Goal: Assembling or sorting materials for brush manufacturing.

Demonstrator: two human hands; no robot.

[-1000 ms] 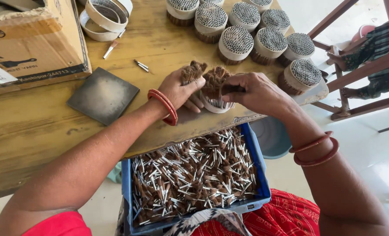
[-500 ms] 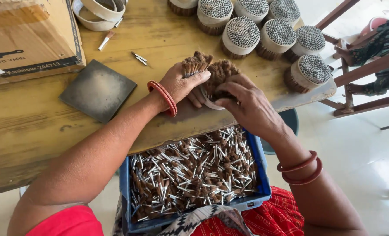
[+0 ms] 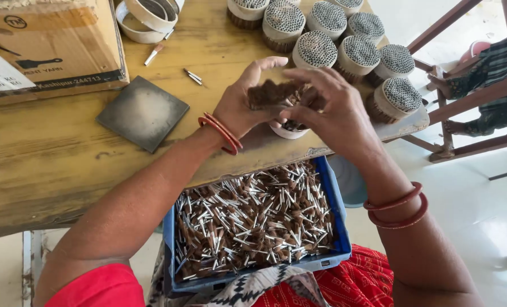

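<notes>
My left hand [image 3: 243, 102] holds a bunch of brown-tipped sticks [image 3: 270, 92] above a small white ring cup [image 3: 289, 131] standing on the wooden table [image 3: 48, 165]. My right hand [image 3: 334, 111] is close beside it, fingers pinched on the sticks over the cup. On my lap sits a blue tray [image 3: 339, 239] filled with several loose brown-tipped sticks with silver stems [image 3: 248, 219].
Several filled ring bundles [image 3: 356, 51] stand at the table's far right. A dark square plate [image 3: 142, 112], two loose sticks [image 3: 193, 76], empty white rings [image 3: 148, 17] and a cardboard box [image 3: 43, 45] lie to the left. A wooden frame [image 3: 464, 96] stands at right.
Both hands have lifted slightly and drawn together over the cup. The right hand has moved up over the bunch, its fingers now spread across the sticks.
</notes>
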